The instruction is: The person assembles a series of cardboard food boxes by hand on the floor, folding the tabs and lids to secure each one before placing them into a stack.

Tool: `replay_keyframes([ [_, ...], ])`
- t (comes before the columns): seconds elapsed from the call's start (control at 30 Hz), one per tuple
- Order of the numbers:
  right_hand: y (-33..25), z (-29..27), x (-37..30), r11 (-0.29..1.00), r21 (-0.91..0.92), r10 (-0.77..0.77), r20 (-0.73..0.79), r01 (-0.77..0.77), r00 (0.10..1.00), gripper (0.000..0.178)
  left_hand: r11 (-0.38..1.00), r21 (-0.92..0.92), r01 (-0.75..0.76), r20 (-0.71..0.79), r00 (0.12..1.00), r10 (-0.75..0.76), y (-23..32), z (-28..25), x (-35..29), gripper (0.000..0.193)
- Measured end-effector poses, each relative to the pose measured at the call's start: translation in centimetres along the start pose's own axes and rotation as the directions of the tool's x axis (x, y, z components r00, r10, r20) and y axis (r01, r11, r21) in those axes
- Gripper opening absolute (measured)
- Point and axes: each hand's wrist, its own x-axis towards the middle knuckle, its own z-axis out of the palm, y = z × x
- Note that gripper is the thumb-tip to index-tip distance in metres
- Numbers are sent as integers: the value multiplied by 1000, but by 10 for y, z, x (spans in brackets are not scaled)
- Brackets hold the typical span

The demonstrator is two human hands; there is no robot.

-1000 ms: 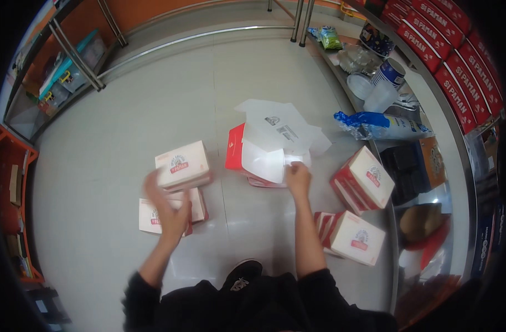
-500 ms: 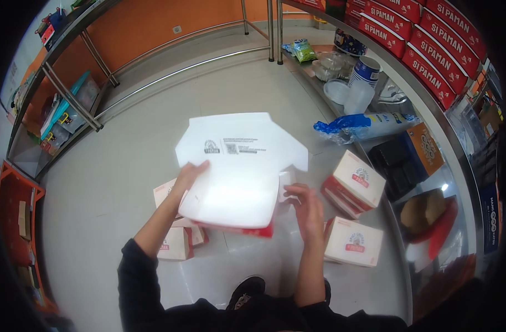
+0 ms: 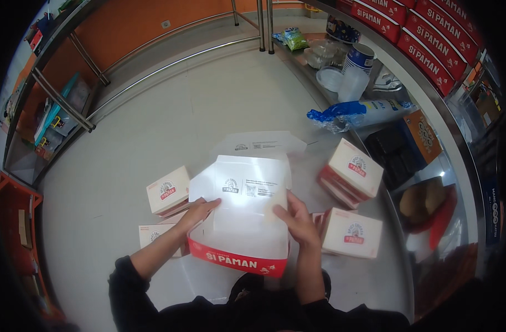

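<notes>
Between my two hands is an open cardboard food box, white inside with a red front wall facing me and its printed lid panel standing up at the far side. My left hand grips its left wall, fingers over the edge. On the right side, my right hand holds the wall with the thumb on the inside. Just beyond the lid shows another white printed panel; I cannot tell whether it belongs to the same box. Closed white-and-red food boxes stand left and right of my hands.
A low steel shelf on the right carries stacked cups, a plastic-wrapped sleeve and black trays. Red boxes are stacked above. Left are a steel rack and an orange crate. Grey floor tiles lie ahead.
The box's red front wall now faces me and its inside is open to view, where a white panel covered it before. My right hand has closed on the right wall; the box sits lower.
</notes>
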Motion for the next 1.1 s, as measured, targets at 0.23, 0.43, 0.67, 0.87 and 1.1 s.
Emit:
replay_keyframes([
  [0.23,5,-5,0,977,-27,193,-298,-210,935,41,842,-406,-356,192,867,460,-23,3,-37,72],
  [0.43,13,-9,-3,957,-114,224,-284,-265,932,37,480,-872,92,478,364,799,-4,-13,-22,86],
  [0.67,15,9,-1,994,-97,-62,-202,43,977,36,854,87,-512,263,839,476,30,12,-37,83],
  [0.87,30,10,-1,968,-246,-137,-322,56,937,27,703,-90,-705,325,647,690,18,2,-33,80],
  [1.1,21,15,-2,893,-424,-280,-264,150,923,30,680,242,-692,57,710,702,6,15,-16,39],
])
